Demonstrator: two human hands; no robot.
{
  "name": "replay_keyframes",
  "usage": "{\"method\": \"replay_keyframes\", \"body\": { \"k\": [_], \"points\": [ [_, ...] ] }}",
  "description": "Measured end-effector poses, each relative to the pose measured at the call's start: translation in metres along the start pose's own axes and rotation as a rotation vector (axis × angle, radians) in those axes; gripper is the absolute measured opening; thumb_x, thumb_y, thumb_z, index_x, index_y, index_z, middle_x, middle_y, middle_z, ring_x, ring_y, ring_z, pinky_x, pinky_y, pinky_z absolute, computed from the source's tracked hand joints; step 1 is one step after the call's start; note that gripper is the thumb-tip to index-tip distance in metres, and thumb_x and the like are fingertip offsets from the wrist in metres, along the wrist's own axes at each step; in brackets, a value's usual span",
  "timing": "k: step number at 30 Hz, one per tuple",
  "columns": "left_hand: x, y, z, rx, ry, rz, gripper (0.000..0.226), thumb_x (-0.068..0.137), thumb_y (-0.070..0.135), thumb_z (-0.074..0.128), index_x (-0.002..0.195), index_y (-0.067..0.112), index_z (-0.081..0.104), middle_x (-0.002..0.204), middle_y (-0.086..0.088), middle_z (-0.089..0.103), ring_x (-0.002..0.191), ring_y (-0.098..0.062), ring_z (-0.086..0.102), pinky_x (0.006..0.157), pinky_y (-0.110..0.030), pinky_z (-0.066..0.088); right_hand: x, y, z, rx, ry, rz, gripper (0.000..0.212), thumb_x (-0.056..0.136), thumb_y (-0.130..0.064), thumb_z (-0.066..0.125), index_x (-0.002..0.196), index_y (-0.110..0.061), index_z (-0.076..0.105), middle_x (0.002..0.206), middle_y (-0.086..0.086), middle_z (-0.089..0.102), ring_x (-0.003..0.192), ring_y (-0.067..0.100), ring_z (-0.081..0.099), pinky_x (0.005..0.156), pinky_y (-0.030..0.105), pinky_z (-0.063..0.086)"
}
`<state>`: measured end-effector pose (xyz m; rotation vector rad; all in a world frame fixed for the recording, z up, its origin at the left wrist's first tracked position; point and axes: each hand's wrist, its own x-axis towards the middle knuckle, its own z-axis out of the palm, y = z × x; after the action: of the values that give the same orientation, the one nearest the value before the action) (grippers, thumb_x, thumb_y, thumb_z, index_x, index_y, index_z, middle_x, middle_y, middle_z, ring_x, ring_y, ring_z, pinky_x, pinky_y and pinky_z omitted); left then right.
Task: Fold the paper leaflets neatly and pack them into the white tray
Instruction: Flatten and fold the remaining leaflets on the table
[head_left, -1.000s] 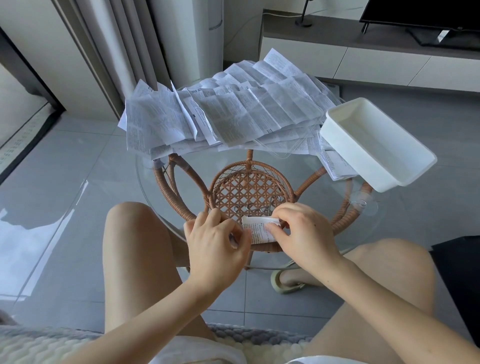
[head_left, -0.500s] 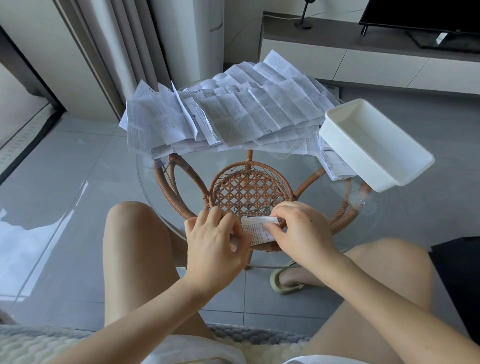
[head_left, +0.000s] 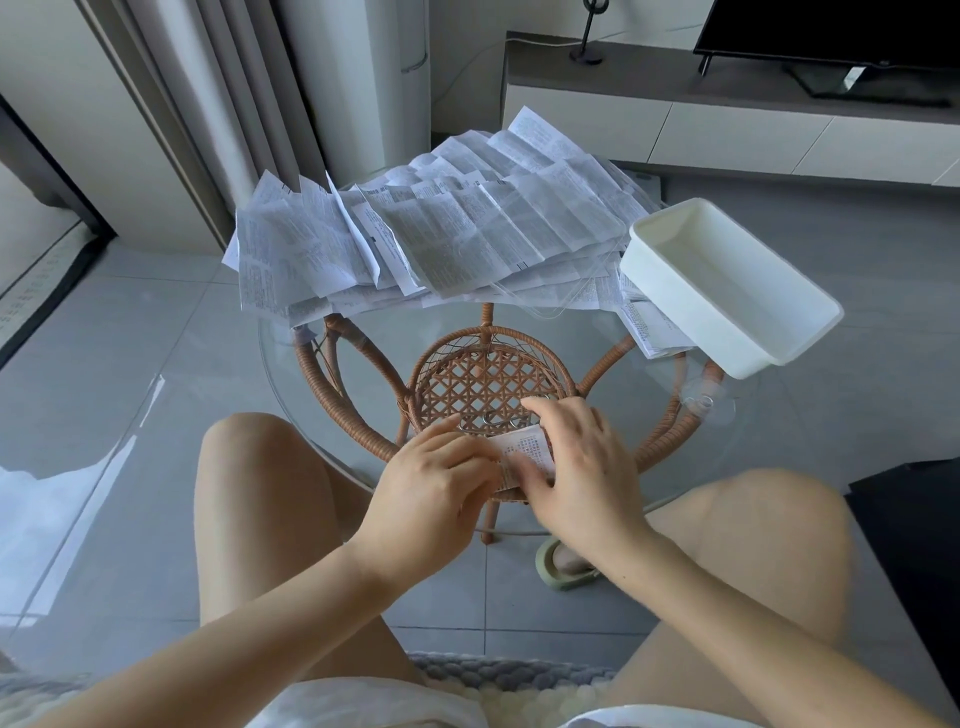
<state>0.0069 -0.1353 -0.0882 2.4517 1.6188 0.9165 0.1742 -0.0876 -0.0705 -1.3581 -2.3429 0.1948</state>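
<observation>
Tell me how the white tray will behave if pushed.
The tray looks empty, so probably light. It rests partly on leaflets on the glass table, so it may slide easily. It sits near the edge and might tip off.

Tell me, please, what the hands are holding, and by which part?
A small folded leaflet: the left hand pinches its left end, the right hand its right end, thumb on top.
</observation>
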Motion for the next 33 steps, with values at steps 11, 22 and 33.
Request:
{"method": "replay_keyframes", "body": {
  "k": [11,22,33],
  "points": [
    [0.004,0.007,-0.008,0.016,-0.019,-0.037,0.021,0.089,0.023,0.052,0.093,0.028,0.073,0.092,0.013,0.065,0.083,-0.012,0.062,0.086,-0.03,0.035,-0.008,0.01,0.003,0.029,0.003,-0.04,0.051,0.084,-0.036,0.042,0.135,-0.032,0.045,0.109,0.004,0.055,0.094,0.027,0.055,0.069,0.04,0.044],
    [0.007,0.009,-0.014,0.043,-0.107,-0.019,0.036,0.068,0.008,0.083,0.092,0.033,0.076,0.102,0.004,0.069,0.089,-0.018,0.066,0.077,-0.033,0.039,-0.006,0.037,-0.008,0.18,-0.045,-0.181,0.048,0.087,-0.007,0.059,0.13,-0.027,0.058,0.112,0.009,0.051,0.087,0.015,0.046,0.078,0.028,0.046],
    [0.002,0.009,-0.018,0.066,-0.181,0.012,0.036,0.073,0.012,0.076,0.102,0.034,0.074,0.116,0.006,0.068,0.098,-0.016,0.064,0.079,-0.031,0.036,-0.01,0.032,-0.012,-0.006,-0.085,-0.087,0.04,0.089,-0.034,0.051,0.123,-0.018,0.064,0.1,0.004,0.049,0.088,0.022,0.05,0.07,0.032,0.05]
  ]
}}
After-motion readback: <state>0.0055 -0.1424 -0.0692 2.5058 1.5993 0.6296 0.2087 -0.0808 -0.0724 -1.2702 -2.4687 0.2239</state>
